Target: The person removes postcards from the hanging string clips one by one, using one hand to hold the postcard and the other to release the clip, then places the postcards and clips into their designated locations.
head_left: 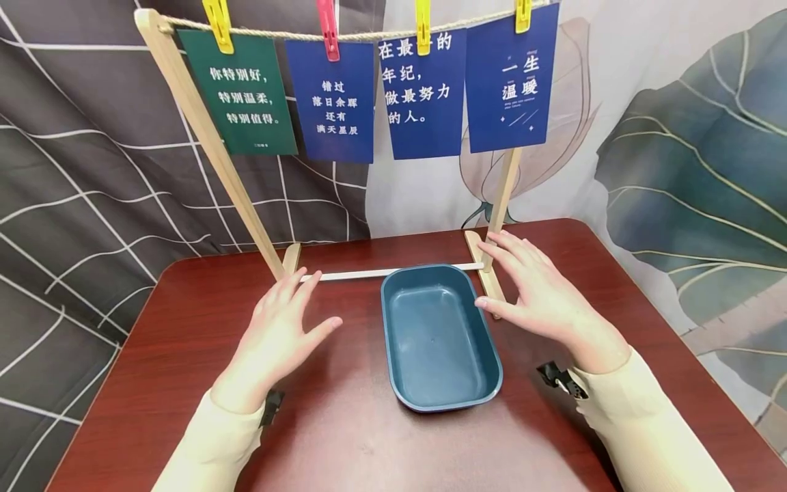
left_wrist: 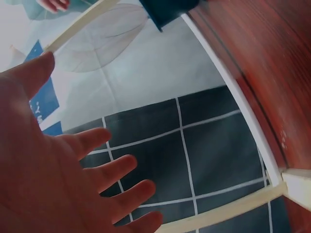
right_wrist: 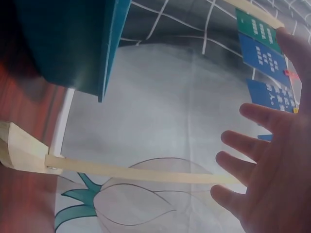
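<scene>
Above the table, left of the blue tray (head_left: 433,342), my left hand (head_left: 273,335) is held with fingers spread and nothing in it. My right hand (head_left: 547,294) hovers near the tray's far right side, fingers apart and holding nothing. In the head view its thumb overlaps the tray's rim; I cannot tell whether they touch. The tray is deep, rounded at the corners and bare inside. Both wrist views show the palms and separated fingers of the left hand (left_wrist: 58,160) and the right hand (right_wrist: 277,150).
Behind the tray stands a wooden frame (head_left: 215,143) with a white crossbar (head_left: 356,275) low down. From its rope hang a green card (head_left: 240,96) and several blue cards, held by yellow and pink clothespins (head_left: 328,31). Patterned cloth (head_left: 92,171) covers the wall behind the red-brown table (head_left: 184,383).
</scene>
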Action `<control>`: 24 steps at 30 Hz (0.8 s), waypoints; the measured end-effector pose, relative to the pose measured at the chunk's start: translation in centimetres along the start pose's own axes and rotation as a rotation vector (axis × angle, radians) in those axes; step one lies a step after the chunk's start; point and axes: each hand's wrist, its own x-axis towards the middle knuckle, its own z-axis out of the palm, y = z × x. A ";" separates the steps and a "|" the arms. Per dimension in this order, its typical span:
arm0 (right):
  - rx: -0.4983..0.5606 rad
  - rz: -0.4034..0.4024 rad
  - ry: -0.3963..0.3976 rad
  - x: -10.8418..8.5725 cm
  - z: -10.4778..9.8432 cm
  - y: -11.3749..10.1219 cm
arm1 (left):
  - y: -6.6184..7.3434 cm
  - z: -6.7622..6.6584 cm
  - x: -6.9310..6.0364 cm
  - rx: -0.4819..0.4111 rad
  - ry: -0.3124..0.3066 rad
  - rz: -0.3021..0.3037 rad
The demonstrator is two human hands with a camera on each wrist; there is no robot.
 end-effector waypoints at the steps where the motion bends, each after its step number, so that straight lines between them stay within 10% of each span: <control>1: -0.002 0.004 0.001 -0.1 0.0 0.0 | 0.0 0.1 0.0 -0.010 -0.013 -0.001; 8: -0.049 -0.020 0.034 0.3 -1.3 0.5 | 0.8 0.1 1.4 -0.189 -0.079 -0.008; 19: -0.009 -0.071 0.372 7.3 -11.4 -0.8 | 7.5 0.0 11.3 -1.247 -0.129 -0.140; 24: -0.031 -0.022 0.624 11.7 -15.8 -1.6 | 12.5 1.3 15.4 -1.517 -0.084 -0.189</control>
